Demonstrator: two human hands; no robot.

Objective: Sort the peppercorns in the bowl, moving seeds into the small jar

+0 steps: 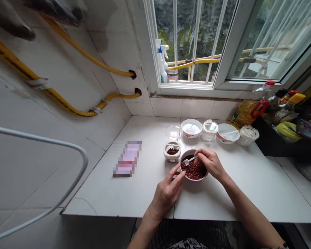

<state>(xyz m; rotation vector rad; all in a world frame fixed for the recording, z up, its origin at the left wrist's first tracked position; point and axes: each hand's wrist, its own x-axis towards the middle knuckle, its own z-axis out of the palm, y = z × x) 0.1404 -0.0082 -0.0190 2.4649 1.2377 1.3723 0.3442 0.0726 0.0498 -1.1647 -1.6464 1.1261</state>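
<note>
A bowl (194,179) of dark red peppercorn-like grains stands on the white counter. My right hand (209,162) pinches the handle of a small white spoon (187,162), whose scoop is over the grains inside the bowl. At the bowl's left rim, my left hand (170,188) holds the edge with its fingers. Just behind my left hand is a small jar (172,157) partly filled with the same grains. Its clear lid (174,132) stands raised at the back.
A bowl of white powder (191,128), a closed jar (209,130), a bowl with a white spoon (227,134) and another jar (247,135) line the back. Oil and sauce bottles (251,107) stand right. A blurred packet (128,159) lies left.
</note>
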